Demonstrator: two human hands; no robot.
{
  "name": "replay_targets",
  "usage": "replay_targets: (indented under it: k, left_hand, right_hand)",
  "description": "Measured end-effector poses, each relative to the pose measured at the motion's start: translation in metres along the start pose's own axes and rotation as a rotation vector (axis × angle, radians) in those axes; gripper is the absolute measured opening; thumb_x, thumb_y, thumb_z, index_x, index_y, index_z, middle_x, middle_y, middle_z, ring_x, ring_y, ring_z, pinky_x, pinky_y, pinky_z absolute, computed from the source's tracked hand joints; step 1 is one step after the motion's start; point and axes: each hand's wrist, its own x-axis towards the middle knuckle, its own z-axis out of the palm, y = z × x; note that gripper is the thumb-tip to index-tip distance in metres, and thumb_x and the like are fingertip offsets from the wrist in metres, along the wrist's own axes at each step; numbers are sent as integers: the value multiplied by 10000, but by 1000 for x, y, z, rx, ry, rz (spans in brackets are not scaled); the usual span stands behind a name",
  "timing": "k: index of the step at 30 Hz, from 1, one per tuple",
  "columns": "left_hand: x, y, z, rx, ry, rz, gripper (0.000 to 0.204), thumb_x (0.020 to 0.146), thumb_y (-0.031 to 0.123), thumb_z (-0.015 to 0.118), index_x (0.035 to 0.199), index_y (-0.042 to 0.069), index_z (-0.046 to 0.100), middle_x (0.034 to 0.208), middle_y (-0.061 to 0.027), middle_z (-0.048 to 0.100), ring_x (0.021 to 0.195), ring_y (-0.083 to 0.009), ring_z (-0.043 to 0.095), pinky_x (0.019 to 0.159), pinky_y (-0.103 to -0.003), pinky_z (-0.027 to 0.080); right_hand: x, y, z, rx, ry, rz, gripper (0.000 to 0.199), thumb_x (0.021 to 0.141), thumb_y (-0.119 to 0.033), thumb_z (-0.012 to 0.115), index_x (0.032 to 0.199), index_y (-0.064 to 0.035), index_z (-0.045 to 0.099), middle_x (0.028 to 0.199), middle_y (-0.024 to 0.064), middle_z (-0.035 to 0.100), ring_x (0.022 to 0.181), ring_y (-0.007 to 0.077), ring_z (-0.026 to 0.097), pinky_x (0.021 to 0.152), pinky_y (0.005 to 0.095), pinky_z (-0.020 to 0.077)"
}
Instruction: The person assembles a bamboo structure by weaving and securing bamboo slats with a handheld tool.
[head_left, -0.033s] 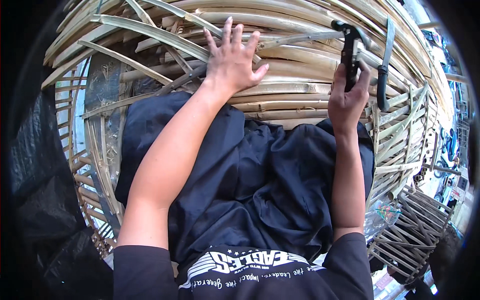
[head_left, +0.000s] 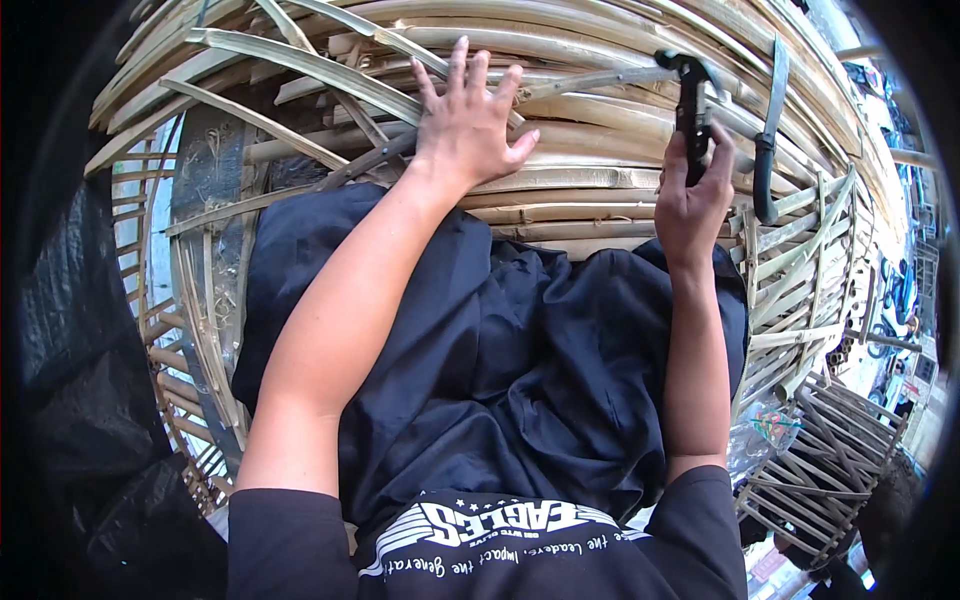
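My left hand lies with fingers spread on a thin bamboo strip that crosses the split bamboo slats. This strip runs out from under the hand toward the right and has small dark spots along it. My right hand is wrapped round the handle of a black claw hammer. The hammer's head is raised near the right end of that strip; whether it touches the strip I cannot tell. To its right, a knife with a dark handle rests on the slats, its blade pointing away from me.
Loose bamboo strips cross each other at the far left. Woven bamboo lattice stands at the right, and a stack of bamboo frames lies lower right. Dark plastic sheeting hangs along the left. Dark cloth covers my lap.
The hammer's head has shifted slightly to the left and away from me, with a small turn of my right hand. My left hand stays on the strip.
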Motion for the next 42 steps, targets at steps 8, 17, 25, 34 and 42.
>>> replay_targets:
  k: [8, 17, 25, 34, 42]
  left_hand:
    - [1, -2, -22, 23, -217, 37, 873, 890, 642, 508, 1539, 84, 333, 1604, -225, 247, 1518, -418, 101, 1138, -747, 56]
    - [-42, -14, -71, 93, -164, -89, 850, 796, 469, 715, 1461, 43, 400, 1357, -214, 439, 1267, -348, 429, 975, -537, 412]
    - [-63, -22, -50, 70, -158, -204, 721, 871, 317, 667, 1497, 105, 378, 1380, -233, 436, 1268, -395, 490, 988, -605, 398]
    - [-66, -40, -37, 199, -18, -238, 786, 821, 253, 753, 1465, 40, 355, 1228, -130, 589, 1218, -279, 539, 976, -527, 391]
    - [-61, -55, -51, 49, -155, -211, 656, 868, 172, 730, 1443, 179, 415, 1123, -106, 675, 1143, -246, 613, 1096, -623, 312]
  right_hand:
    - [2, 37, 19, 548, -101, 364, 191, 1014, -241, 612, 1022, -56, 563, 670, -36, 481, 502, 31, 408, 439, 213, 336]
    - [8, 66, 6, 777, -2, 713, 186, 982, -229, 645, 897, -105, 535, 677, -38, 476, 489, 57, 428, 439, 237, 364]
    - [3, 60, -7, 838, 19, 677, 212, 983, -173, 616, 842, -83, 487, 660, -21, 479, 464, 73, 438, 421, 254, 364]
    - [-3, 58, -14, 814, 26, 684, 181, 980, -192, 628, 877, -104, 508, 681, -27, 491, 491, 66, 450, 444, 241, 365]
    - [-6, 51, -13, 791, 27, 645, 183, 976, -179, 626, 868, -93, 506, 674, -21, 487, 488, 71, 454, 443, 256, 386]
